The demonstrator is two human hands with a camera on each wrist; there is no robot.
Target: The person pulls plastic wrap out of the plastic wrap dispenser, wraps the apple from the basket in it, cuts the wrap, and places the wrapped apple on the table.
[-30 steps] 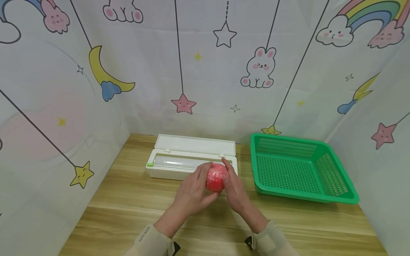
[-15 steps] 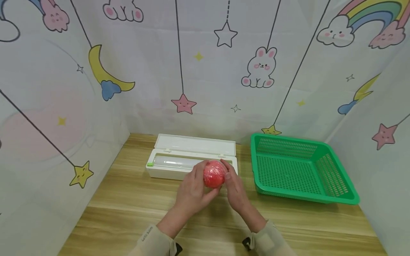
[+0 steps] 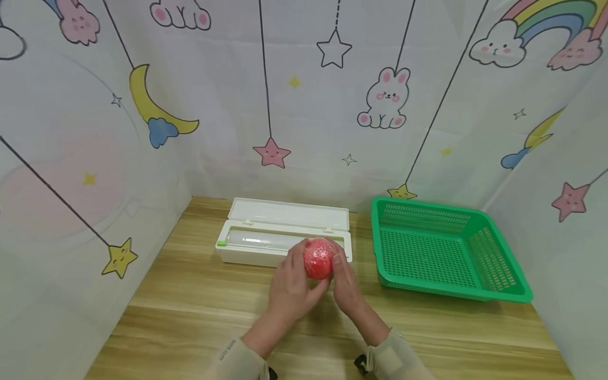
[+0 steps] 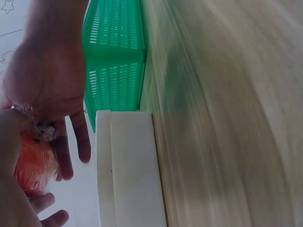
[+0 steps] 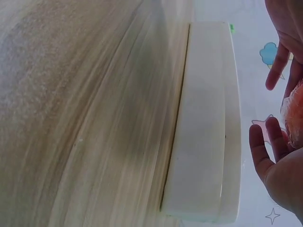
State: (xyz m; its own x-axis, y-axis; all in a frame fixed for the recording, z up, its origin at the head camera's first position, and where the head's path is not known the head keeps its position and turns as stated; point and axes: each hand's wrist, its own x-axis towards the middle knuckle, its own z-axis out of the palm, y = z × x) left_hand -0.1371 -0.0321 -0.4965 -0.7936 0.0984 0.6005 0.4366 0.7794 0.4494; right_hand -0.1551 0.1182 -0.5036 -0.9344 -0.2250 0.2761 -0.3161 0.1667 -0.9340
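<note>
A round red fruit-sized thing (image 3: 319, 258) is wrapped in clear cling film; its exact kind is hard to tell. My left hand (image 3: 288, 285) grips it from the left, fingers curved over its side. From the right, my right hand (image 3: 350, 287) holds it with thumb and fingers. Both hands are above the table, in front of a white cling film dispenser (image 3: 252, 257). In the left wrist view, bunched film (image 4: 45, 130) shows on the wrapped thing near my right palm (image 4: 47, 90). The right wrist view shows only part of the wrapped thing (image 5: 296, 116).
The dispenser's lid (image 3: 290, 212) is tipped back, and a film roll (image 3: 261, 240) lies inside. To the right stands a green perforated basket (image 3: 451, 292). Printed cloth walls (image 3: 228, 95) enclose the wooden table (image 3: 190, 306) at the back and sides.
The wrapped thing has turned a little between my hands and shifted slightly up. My left hand has moved a little to the right. Dispenser and basket stay in place.
</note>
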